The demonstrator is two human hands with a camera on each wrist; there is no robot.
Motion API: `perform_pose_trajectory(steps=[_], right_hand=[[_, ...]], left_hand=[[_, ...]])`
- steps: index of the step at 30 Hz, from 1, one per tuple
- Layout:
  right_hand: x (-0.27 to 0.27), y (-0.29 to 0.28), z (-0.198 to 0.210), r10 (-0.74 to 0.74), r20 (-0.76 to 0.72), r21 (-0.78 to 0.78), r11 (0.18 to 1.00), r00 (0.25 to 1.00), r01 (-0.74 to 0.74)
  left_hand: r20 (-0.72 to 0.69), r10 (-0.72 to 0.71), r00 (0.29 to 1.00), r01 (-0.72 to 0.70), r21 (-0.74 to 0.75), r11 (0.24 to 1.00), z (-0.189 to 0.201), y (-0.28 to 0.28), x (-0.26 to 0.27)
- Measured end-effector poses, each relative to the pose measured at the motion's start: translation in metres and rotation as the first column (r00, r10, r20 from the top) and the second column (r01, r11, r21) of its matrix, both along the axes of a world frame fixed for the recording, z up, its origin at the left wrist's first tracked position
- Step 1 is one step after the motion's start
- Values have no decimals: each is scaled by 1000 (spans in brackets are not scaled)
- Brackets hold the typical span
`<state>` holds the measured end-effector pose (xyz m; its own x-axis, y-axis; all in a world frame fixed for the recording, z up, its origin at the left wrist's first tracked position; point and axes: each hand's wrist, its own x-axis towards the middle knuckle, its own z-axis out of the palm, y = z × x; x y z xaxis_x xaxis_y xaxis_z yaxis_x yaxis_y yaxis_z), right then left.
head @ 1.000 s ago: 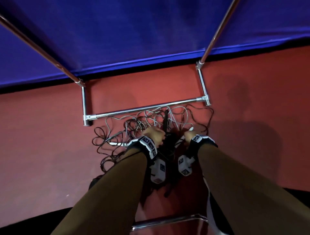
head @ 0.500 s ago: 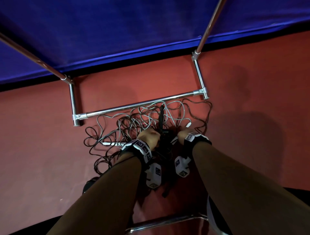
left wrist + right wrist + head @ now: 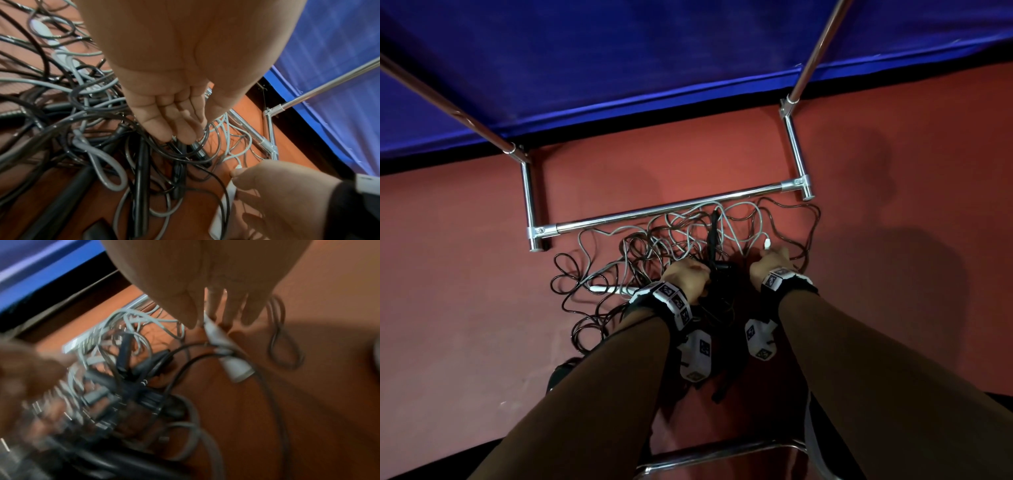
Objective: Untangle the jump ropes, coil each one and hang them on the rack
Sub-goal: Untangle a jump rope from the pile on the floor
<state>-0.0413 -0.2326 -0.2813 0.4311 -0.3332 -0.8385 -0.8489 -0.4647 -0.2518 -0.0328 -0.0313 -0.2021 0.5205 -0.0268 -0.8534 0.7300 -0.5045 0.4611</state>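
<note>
A blue curtain [image 3: 619, 61] fills the top of my view, from ten to two o'clock, and below it the red floor [image 3: 482, 308] spreads everywhere else. The rack [image 3: 661, 209] stands on that floor at twelve o'clock from my hands, its low chrome crossbar running between two short feet, with slanted poles rising toward ten and one o'clock. Another chrome bar [image 3: 722, 448] crosses at six o'clock, between my forearms.

The jump ropes [image 3: 654, 246] lie in one tangled heap on the floor, just in front of the crossbar, grey and black cords looping out toward nine o'clock and three o'clock. Several black handles [image 3: 141, 162] lie in the middle of the heap, and a white handle [image 3: 602, 288] lies at nine o'clock from my left wrist.

My left hand [image 3: 688, 275] is down in the middle of the tangle, fingers [image 3: 179, 123] pointing straight down with their tips among the black cords; I cannot tell whether they pinch one. My right hand [image 3: 770, 262] sits at three o'clock from it, well clear of the rack, thumb and fingers [image 3: 230, 309] pinching another white handle [image 3: 224, 350] near its cord end, with black cord wrapped round its middle.
</note>
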Motion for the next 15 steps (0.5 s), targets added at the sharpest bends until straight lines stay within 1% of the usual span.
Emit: perform_pose_trajectory(steps=[1,2,4,6,7,8,9,10,11,13,14,15], right_hand=[[3,1,-4,-55,-10,29,998,998,56],[2,3,-5,-40,17,10,999,999,40],[6,4,0,-108,13,-6,994,994,108],[8,1,8,-229,86,-23,973,970,231],[10,1,15,-185,138,-38,981,973,192],[7,3,28,-71,126,-39,996,989,77],[9,3,32,-36,106,-69,997,994,44],[12,4,36,-52,91,-107,992,995,61],[16,2,39,-99,82,-91,990,992,106],[15,-7,23,-36,66,-86,995,997,42],[11,-8,19,-10,38,-44,999,999,11],[9,-8,16,-15,40,-44,999,999,17]], left_hand=[[0,20,1000,-20,-2,1000,1,0,-1],[0,36,999,-36,-7,999,2,0,-1],[4,59,998,-59,-24,998,5,0,0],[11,76,997,-75,-44,996,7,0,0],[9,82,997,-81,-50,995,8,0,1],[5,88,996,-88,-52,995,8,0,1],[3,96,995,-95,-53,994,9,-1,1],[5,103,995,-103,-53,993,9,0,1],[8,104,995,-103,-54,993,10,-1,2],[10,100,995,-99,-59,993,13,-2,4],[6,100,995,-100,-64,993,13,-2,6],[-3,99,995,-99,-67,993,14,-2,7]])
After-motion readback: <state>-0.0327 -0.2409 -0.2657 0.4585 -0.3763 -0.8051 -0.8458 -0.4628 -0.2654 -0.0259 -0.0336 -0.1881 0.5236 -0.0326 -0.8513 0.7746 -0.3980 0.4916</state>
